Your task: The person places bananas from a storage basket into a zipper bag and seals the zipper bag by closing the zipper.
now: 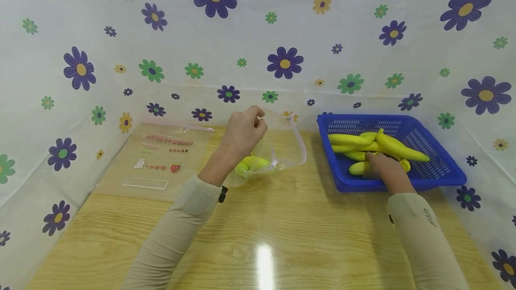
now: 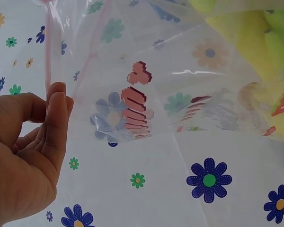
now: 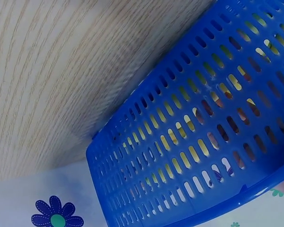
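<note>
My left hand (image 1: 243, 131) pinches the rim of a clear zip bag (image 1: 300, 142), holding it up off the table. In the left wrist view, thumb and fingers (image 2: 57, 109) meet at the bag's pinkish zip edge. Yellow-green bananas (image 1: 255, 162) lie in the bottom of the bag, seen through the plastic. At the right, my right hand (image 1: 389, 169) reaches into a blue basket (image 1: 439, 176) and lies over a banana (image 1: 357, 168) near the front wall. Its fingertips are hidden among the fruit; in the right wrist view the basket wall blocks them.
Several more bananas (image 1: 399, 147) lie in the basket. A flat zip bag (image 1: 117, 171) with printed pink lettering and a strawberry lies on the left of the wooden table (image 1: 306, 232). A white flowered sheet (image 1: 250, 35) stands behind and at both sides.
</note>
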{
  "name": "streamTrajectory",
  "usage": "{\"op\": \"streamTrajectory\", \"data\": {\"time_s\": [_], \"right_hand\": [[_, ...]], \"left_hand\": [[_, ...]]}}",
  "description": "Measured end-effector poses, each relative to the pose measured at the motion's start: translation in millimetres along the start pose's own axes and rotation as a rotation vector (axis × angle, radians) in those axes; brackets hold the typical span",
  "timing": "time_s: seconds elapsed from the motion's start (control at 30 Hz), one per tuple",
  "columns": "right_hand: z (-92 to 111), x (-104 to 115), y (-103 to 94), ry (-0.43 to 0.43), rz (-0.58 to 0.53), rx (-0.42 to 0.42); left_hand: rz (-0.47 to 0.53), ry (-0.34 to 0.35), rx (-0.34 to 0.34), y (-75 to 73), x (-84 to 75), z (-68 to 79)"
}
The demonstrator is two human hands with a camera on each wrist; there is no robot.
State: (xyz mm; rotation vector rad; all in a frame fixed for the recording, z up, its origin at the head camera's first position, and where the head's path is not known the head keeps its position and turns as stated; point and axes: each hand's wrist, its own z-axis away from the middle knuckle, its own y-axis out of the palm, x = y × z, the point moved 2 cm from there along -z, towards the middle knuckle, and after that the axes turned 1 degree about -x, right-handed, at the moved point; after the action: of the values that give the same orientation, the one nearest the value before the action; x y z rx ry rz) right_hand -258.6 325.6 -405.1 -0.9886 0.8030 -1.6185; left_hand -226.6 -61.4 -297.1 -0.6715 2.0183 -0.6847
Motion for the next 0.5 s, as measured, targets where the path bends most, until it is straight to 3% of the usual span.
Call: {"op": "streamTrajectory", "data": {"time_s": [0.07, 0.17, 0.3, 0.5], "right_hand": [[-3.0, 1.5, -0.4, -0.115, 0.121, -0.033], [-7.4, 3.6, -1.5, -0.198, 0.227, -0.072], [-10.1, 6.9, -3.1, -0.253, 0.283, -0.140], [-12.1, 9.4, -3.7, -0.286, 0.303, -0.315]], "left_hand": [[-0.001, 0.004, -0.003, -0.3, -0.2, 0.0], [0.002, 0.008, -0.006, -1.0, -0.6, 0.3], [0.009, 0.002, -0.002, -0.4, 0.6, 0.6], [0.011, -0.004, 0.003, 0.3, 0.9, 0.9]]}}
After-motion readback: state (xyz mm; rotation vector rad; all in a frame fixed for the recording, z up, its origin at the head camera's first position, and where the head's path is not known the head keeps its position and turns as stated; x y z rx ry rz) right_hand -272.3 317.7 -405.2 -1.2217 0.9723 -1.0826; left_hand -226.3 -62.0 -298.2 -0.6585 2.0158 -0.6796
